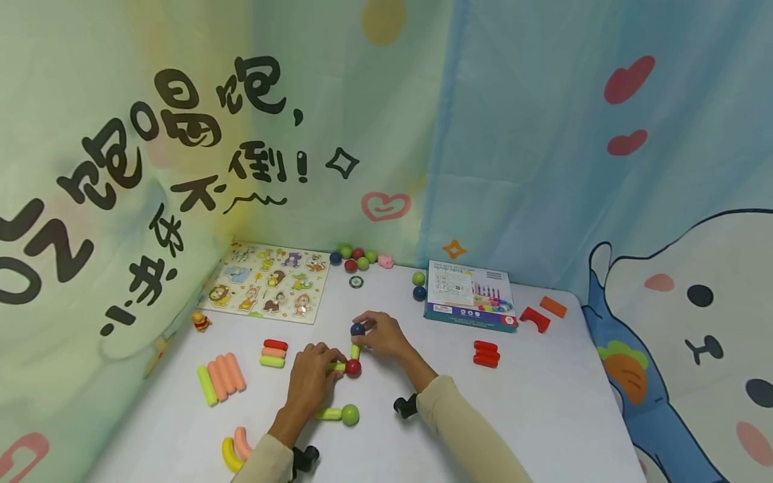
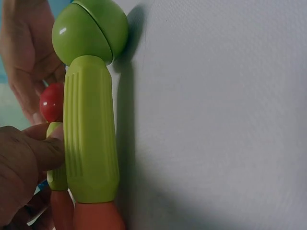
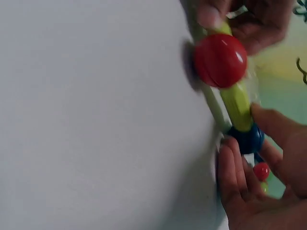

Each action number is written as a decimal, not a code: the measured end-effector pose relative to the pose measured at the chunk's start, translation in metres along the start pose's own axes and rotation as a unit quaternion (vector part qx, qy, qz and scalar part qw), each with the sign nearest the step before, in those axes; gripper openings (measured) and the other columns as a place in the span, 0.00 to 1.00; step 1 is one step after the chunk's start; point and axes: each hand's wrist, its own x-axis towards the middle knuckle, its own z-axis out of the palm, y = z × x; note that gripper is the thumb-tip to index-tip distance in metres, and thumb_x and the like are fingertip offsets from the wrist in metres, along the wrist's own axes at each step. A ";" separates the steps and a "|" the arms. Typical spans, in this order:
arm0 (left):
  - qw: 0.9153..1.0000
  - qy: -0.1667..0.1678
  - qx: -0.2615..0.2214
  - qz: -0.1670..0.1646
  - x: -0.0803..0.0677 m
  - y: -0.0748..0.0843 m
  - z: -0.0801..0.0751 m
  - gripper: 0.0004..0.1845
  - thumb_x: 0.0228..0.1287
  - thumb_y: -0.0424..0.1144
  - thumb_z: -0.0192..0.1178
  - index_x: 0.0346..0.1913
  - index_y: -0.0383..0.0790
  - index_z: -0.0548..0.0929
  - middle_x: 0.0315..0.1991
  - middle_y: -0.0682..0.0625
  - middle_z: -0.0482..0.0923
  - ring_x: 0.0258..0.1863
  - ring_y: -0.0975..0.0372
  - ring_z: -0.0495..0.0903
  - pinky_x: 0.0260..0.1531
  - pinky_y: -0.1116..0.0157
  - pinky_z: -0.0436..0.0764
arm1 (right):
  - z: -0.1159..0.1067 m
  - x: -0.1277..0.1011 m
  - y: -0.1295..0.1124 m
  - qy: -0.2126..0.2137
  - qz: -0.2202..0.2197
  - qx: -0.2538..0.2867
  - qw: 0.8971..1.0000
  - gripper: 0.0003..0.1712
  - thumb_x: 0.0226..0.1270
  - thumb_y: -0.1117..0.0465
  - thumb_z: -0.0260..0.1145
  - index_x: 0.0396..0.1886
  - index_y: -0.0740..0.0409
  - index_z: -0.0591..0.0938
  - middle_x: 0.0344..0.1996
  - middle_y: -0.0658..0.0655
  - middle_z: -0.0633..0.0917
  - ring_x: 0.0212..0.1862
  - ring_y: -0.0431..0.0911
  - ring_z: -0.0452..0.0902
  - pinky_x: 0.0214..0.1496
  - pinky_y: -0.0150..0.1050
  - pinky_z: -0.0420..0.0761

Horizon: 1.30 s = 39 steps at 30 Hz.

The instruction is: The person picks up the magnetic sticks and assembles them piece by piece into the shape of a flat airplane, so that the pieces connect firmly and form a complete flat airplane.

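In the head view, my left hand (image 1: pixel 309 381) pinches a yellow-green rod (image 1: pixel 335 367) whose end meets a red ball (image 1: pixel 353 367). Another yellow-green rod (image 1: pixel 355 351) runs from that ball to a dark blue ball (image 1: pixel 357 329). My right hand (image 1: pixel 384 337) holds the blue ball between thumb and fingers, plainest in the right wrist view. Close to my left wrist lies a separate piece, a green ball (image 1: pixel 350 414) on a yellow-green rod (image 1: pixel 329 414). The left wrist view shows an orange rod (image 2: pixel 98 216) joined below this one.
Loose rods (image 1: pixel 226 377) and curved pieces (image 1: pixel 231 455) lie at left. A sticker board (image 1: pixel 290 253), several balls (image 1: pixel 351 266) and a box (image 1: pixel 471 295) stand at the back. Red rods (image 1: pixel 486 354) and arched blocks (image 1: pixel 535 319) are at right.
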 end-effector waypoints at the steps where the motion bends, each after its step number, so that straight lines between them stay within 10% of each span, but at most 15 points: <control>1: 1.000 0.000 -0.001 -0.002 0.000 0.000 0.000 0.12 0.56 0.39 0.81 0.42 0.54 0.92 0.38 0.53 0.85 0.38 0.60 0.75 0.43 0.59 0.73 | 0.001 -0.002 -0.001 0.006 0.000 -0.005 1.000 0.20 0.66 0.56 0.79 0.57 0.46 0.88 0.46 0.55 0.86 0.46 0.47 0.80 0.50 0.43 0.82; 11: 1.000 -0.008 -0.018 -0.014 0.001 -0.001 0.000 0.13 0.56 0.39 0.82 0.45 0.52 0.92 0.40 0.53 0.87 0.39 0.59 0.75 0.44 0.59 0.74 | 0.016 -0.024 -0.012 0.044 0.026 -0.022 0.998 0.34 0.67 0.56 0.77 0.73 0.48 0.78 0.25 0.52 0.78 0.28 0.44 0.71 0.32 0.37 0.69; 39: 0.997 -0.037 -0.048 -0.041 -0.007 -0.005 -0.009 0.14 0.60 0.37 0.79 0.49 0.49 0.92 0.45 0.51 0.89 0.45 0.58 0.79 0.50 0.57 0.82 | 0.025 -0.039 -0.003 0.056 0.030 0.017 0.998 0.39 0.67 0.59 0.77 0.76 0.46 0.74 0.29 0.49 0.85 0.31 0.42 0.78 0.43 0.38 0.76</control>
